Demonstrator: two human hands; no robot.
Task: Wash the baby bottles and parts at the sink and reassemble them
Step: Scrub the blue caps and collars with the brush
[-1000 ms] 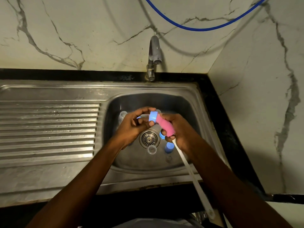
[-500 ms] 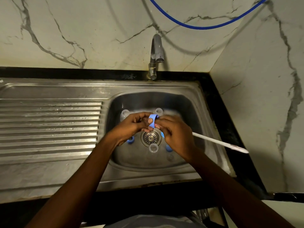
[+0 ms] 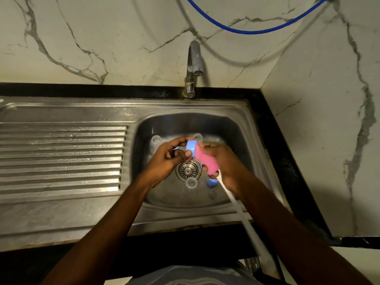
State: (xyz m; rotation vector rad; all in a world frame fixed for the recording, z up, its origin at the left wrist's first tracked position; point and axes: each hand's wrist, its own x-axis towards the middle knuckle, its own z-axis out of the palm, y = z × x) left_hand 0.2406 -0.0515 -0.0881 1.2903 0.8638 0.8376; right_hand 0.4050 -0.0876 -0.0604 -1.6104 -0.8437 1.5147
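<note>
Over the sink basin (image 3: 234,128), my left hand (image 3: 168,159) pinches a blue bottle ring (image 3: 190,148). My right hand (image 3: 224,163) grips a bottle brush by its pink sponge head (image 3: 204,159), which is pushed against the ring. The brush's white handle (image 3: 242,212) slants down towards me. In the basin lie a clear cap (image 3: 191,183) below the drain (image 3: 188,170), a blue part (image 3: 211,183) beside it, and two clear bottle parts (image 3: 155,141) (image 3: 198,136) behind my hands.
The tap (image 3: 194,62) stands at the back of the sink with no water running. A ribbed steel draining board (image 3: 61,157) lies to the left. A marble wall closes the right side, and a blue hose (image 3: 246,29) hangs above.
The brush handle swung from pointing right to pointing down towards me. The pink sponge head, hidden half a second ago, shows again against the ring.
</note>
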